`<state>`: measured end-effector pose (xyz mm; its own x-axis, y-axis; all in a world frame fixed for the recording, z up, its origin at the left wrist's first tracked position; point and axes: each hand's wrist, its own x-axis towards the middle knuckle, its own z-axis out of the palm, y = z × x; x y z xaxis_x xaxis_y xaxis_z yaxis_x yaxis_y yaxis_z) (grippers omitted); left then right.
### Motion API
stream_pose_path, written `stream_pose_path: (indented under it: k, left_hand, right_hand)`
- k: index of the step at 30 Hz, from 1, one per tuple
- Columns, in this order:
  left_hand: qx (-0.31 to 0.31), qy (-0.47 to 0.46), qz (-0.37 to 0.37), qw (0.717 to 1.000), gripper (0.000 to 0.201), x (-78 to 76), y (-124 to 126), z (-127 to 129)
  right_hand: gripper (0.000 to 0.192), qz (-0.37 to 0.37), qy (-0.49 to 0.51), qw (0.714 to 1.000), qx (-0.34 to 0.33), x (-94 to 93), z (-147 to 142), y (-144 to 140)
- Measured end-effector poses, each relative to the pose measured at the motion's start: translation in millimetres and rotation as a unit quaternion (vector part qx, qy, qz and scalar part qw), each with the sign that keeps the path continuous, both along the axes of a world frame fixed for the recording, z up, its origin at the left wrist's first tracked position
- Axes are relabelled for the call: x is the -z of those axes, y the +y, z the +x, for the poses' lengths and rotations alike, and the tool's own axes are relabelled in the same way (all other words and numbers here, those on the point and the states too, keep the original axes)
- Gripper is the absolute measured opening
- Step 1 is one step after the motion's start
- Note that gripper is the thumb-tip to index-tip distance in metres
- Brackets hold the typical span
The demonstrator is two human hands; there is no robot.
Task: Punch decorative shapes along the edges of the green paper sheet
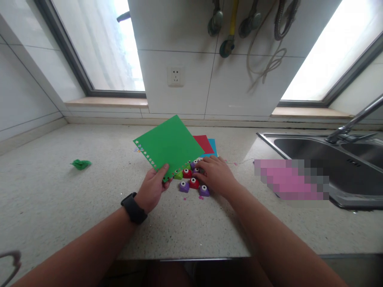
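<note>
A sheet of green paper [172,145] is pinched by my left hand [154,184] at its near corner, tilted above the counter. Small star and flower shapes are punched along two of its edges. My right hand [216,172] is curled over a cluster of small paper punches, its thumb and fingertips around a purple paper punch [196,170]. Just in front lie a red paper punch [194,183] and two more purple ones, with a green paper punch [178,174] near the sheet. Part of the cluster is hidden under my right hand.
Red paper [204,144] and blue paper [213,146] lie behind the punches. Pink paper bits [201,197] dot the speckled counter [104,199]. A crumpled green piece [80,164] lies left. At right are a pixelated pink item [291,179] and a steel sink [299,145].
</note>
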<state>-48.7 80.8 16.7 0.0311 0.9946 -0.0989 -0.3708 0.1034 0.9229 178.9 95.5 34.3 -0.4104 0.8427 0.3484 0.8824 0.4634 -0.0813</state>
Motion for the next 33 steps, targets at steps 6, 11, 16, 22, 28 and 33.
stream_pose_path:
  k: [6,11,16,22,28,33]
  left_hand:
    - [0.013,0.009,0.004,1.0,0.047,2.0,0,0]
    - [0.03,0.007,0.016,0.999,0.043,3.4,-1,0]
    - [0.014,-0.004,0.012,1.0,0.049,3.1,-2,0]
    - [0.021,0.029,0.002,0.999,0.048,7.0,-3,-2]
    - [0.018,0.042,0.009,0.999,0.047,6.7,-4,-3]
    - [0.021,0.065,0.002,0.998,0.048,3.9,-6,-2]
  right_hand:
    - [0.013,-0.065,0.265,0.962,0.018,-7.1,12,-1]
    - [0.031,-0.13,0.608,0.782,-0.042,-17.0,20,-5]
    - [0.027,-0.115,0.662,0.73,-0.126,-25.3,20,-16]
    - [0.043,-0.047,0.651,0.735,-0.183,-30.9,9,-33]
    - [0.036,-0.016,0.6,0.772,-0.21,-27.5,1,-41]
    - [0.036,-0.014,0.594,0.776,-0.213,-26.5,-1,-42]
